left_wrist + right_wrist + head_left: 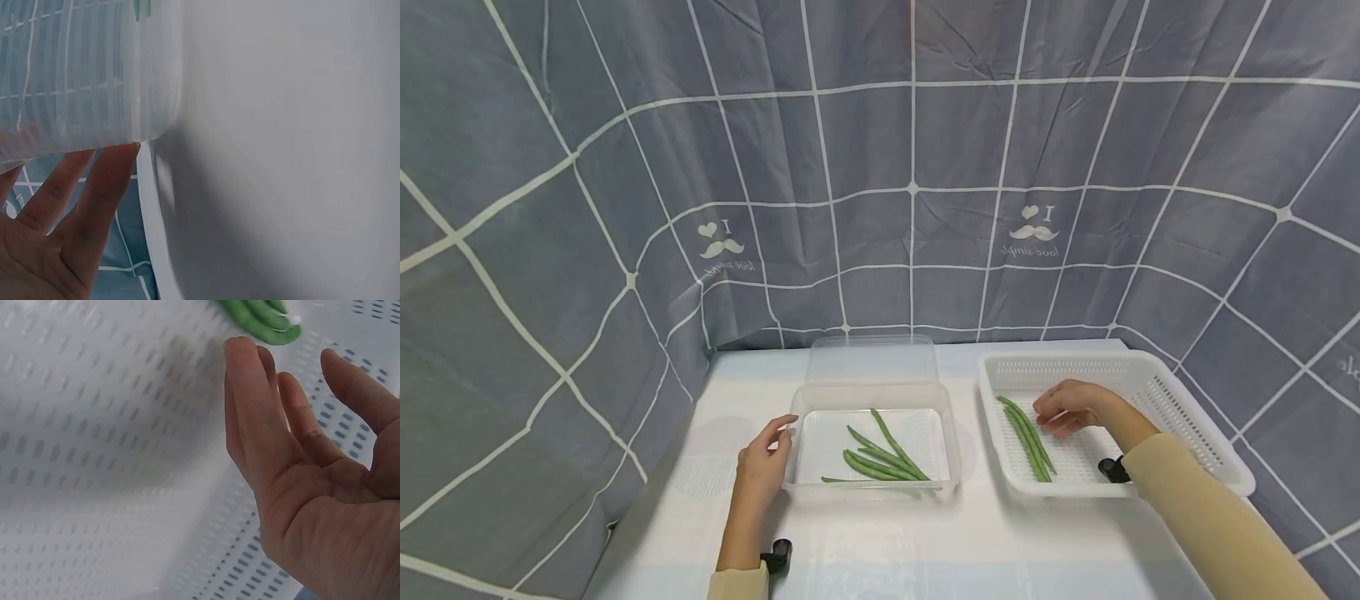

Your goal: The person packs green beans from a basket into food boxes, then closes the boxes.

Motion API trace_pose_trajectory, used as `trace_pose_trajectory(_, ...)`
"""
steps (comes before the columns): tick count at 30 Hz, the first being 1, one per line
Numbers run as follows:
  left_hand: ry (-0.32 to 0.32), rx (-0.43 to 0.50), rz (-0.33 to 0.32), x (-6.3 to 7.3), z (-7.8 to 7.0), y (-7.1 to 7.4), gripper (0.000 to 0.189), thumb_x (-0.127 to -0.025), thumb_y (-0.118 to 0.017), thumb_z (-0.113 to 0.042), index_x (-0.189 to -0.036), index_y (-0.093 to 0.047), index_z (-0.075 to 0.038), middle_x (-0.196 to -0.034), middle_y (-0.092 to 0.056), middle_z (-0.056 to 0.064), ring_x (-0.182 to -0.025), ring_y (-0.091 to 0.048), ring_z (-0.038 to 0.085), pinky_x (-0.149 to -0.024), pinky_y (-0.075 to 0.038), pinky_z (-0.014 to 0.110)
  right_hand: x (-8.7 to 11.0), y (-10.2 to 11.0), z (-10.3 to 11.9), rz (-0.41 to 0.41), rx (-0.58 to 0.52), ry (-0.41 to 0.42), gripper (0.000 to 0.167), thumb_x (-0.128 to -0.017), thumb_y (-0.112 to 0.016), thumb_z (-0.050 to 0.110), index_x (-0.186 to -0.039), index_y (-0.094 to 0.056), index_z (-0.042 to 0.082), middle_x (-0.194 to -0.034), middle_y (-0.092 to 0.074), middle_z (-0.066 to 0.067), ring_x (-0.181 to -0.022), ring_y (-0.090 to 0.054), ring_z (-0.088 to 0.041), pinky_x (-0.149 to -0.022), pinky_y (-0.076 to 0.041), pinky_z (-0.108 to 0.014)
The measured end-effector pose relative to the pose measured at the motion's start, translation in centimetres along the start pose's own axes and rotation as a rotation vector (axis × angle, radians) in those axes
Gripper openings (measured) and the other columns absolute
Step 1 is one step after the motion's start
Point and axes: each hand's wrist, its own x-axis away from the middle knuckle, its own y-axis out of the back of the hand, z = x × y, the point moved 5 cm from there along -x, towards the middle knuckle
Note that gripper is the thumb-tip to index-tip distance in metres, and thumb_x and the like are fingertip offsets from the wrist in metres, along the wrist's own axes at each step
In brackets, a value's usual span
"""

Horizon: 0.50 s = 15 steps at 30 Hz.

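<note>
My left hand (765, 457) is at the left wall of a clear plastic container (952, 467), fingers relaxed, fingertips at its side in the left wrist view. Several green beans (883, 467) lie inside that container, toward its front right. Over the white perforated basket (1206, 433) on the right is my right hand (1070, 407), holding nothing. Its fingers are loosely bent and spread from the thumb in the right wrist view. Just left of this hand, a few green beans (1028, 437) lie side by side on the basket floor; their ends (262, 325) show beyond the fingertips.
Behind the container lies a clear lid (871, 358), flat or leaning back; I cannot tell which. Both containers stand on a white table (715, 500). A grey curtain (880, 167) with white grid lines surrounds the table at the back and sides.
</note>
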Motion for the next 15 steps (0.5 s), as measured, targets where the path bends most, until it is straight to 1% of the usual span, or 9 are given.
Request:
trace_pose_trajectory(3,0.001,0.003,0.0,0.0,0.0,-0.1,0.036,-0.108,-0.05,-0.025,-0.137,-0.07,-0.024,-0.137,-0.072,0.022,-0.111,-0.075,0.042,-0.085,-0.06,0.052,-0.5,-0.3,-0.6,-0.009,0.004,-0.03,0.038,-0.102,-0.062,0.008,-0.131,-0.059,-0.016,-0.094,-0.078,-0.008,-0.072,-0.074,-0.009,-0.072,-0.064,-0.03)
trace_pose_trajectory(6,0.004,0.003,0.004,0.0,-0.1,0.0,0.036,-0.108,-0.05,-0.026,-0.138,-0.07,-0.024,-0.137,-0.071,0.022,-0.112,-0.075,0.043,-0.085,-0.06,0.052,-0.8,-0.7,-0.8,-0.008,0.005,-0.033,0.036,-0.102,-0.061,0.008,-0.13,-0.06,-0.016,-0.089,-0.078,-0.008,-0.07,-0.074,-0.009,-0.071,-0.064,-0.031)
trace_pose_trajectory(10,-0.002,0.003,0.003,0.1,-0.1,0.1,0.035,-0.108,-0.05,-0.025,-0.137,-0.07,-0.024,-0.136,-0.072,0.022,-0.11,-0.076,0.042,-0.082,-0.06,0.05,-1.2,-1.3,-0.5,0.002,0.014,-0.025,0.037,-0.102,-0.061,0.008,-0.13,-0.061,-0.015,-0.085,-0.077,-0.006,-0.069,-0.074,-0.008,-0.072,-0.064,-0.033)
trace_pose_trajectory(15,-0.006,0.003,0.005,0.2,-0.2,0.2,0.036,-0.108,-0.049,-0.024,-0.137,-0.07,-0.023,-0.136,-0.072,0.023,-0.11,-0.076,0.043,-0.083,-0.06,0.052,-1.5,-2.5,0.2,-0.001,0.044,-0.033,0.029,-0.1,-0.065,0.01,-0.123,-0.068,-0.008,-0.078,-0.073,-0.002,-0.068,-0.071,-0.007,-0.071,-0.064,-0.032)
